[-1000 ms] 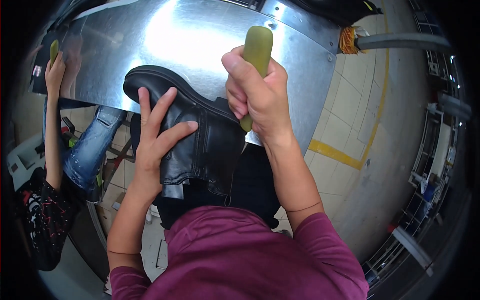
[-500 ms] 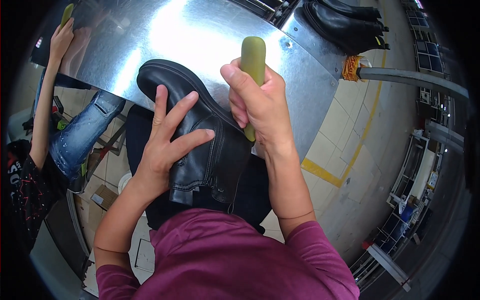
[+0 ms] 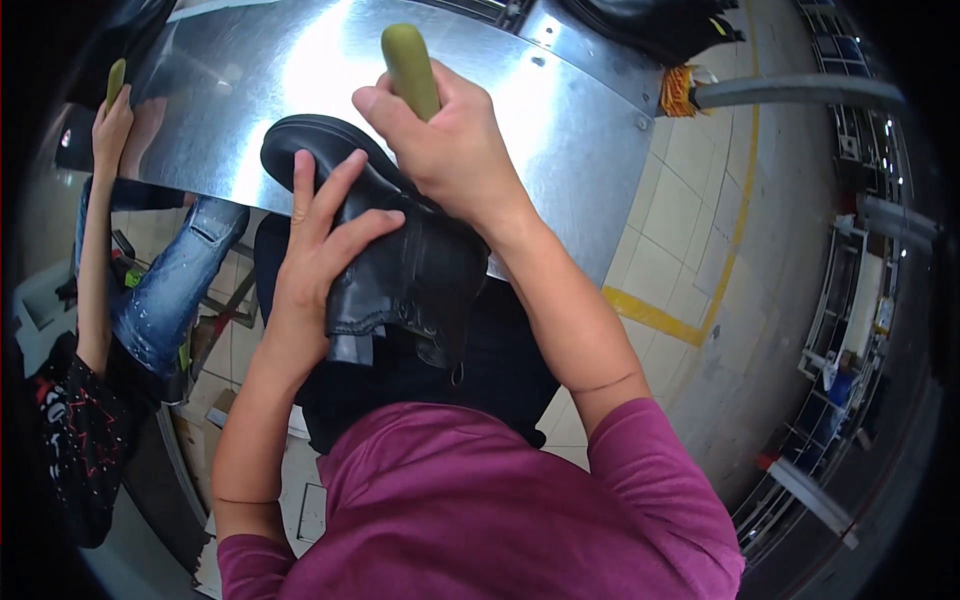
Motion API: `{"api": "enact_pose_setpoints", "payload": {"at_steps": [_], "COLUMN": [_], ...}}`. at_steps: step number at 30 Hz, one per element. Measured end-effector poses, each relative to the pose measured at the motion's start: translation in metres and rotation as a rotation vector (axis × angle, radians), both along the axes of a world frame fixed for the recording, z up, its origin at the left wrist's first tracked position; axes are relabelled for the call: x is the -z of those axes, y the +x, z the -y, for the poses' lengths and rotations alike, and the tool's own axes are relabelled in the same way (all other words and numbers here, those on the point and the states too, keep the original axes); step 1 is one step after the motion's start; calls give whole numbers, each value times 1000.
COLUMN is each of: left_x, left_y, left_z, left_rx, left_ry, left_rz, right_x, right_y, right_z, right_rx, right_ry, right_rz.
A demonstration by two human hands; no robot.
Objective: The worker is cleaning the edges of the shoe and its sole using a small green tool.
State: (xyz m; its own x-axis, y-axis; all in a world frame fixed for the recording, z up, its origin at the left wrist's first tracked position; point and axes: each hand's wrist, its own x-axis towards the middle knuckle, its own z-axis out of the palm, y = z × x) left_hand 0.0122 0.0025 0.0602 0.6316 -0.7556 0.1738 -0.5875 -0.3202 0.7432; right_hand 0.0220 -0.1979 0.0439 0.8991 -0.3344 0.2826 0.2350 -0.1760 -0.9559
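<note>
- Two bare hands work at one black boot (image 3: 380, 285) in the centre of the head view, just left of the middle of the frame.
- The boot lies tilted, its toe toward the upper left over the desk (image 3: 215, 75), its shaft toward the lower middle, above the person's black trousers (image 3: 510, 350). The sole's edge runs along its upper right side.
- The left hand (image 3: 312, 255), left of centre, grips the boot, its visible digits splayed apart and pressed on the leather; the others are hidden.
- The right hand (image 3: 455, 150), above centre, is closed in a fist around a green stick (image 3: 410, 70), whose rounded top sticks out toward the upper edge. Its lower end is hidden by the hand, so whether it touches the boot cannot be told.
- The desk is shiny metal and fills the top of the frame, with a bright glare near the upper middle.
- More black footwear (image 3: 655, 30) is cut off at the upper right, near a grey pole (image 3: 800, 90) with an orange wrap (image 3: 677, 92).
- At the upper left, a co-worker's hand (image 3: 112, 130) holds another green stick (image 3: 117, 80); blue jeans (image 3: 175, 290) and a dark sleeve (image 3: 95, 410) show below.
- A maroon shirt (image 3: 500, 500) fills the lower middle.
- At right, a yellow line (image 3: 655, 315) crosses the tiled floor (image 3: 640, 255).
</note>
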Motion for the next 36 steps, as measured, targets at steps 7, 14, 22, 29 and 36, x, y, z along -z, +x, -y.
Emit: {"api": "enact_pose_setpoints", "payload": {"at_steps": [7, 14, 22, 29, 36], "left_x": [-5, -1, 21, 20, 12], "left_y": [-3, -4, -10, -4, -2], "left_z": [0, -4, -23, -25, -19], "left_rx": [-38, -67, -18, 20, 39], "left_ry": [-18, -14, -109, -146, -126], "left_rz": [40, 48, 63, -4, -24], "right_x": [-25, -19, -28, -24, -10], "right_y": [-59, -70, -32, 4, 43], "right_z": [31, 22, -9, -26, -41], "right_rx": [-27, 18, -64, -60, 68], "right_ry": [666, 740, 527, 496, 281], "right_rz": [-33, -50, -290, -328, -81]}}
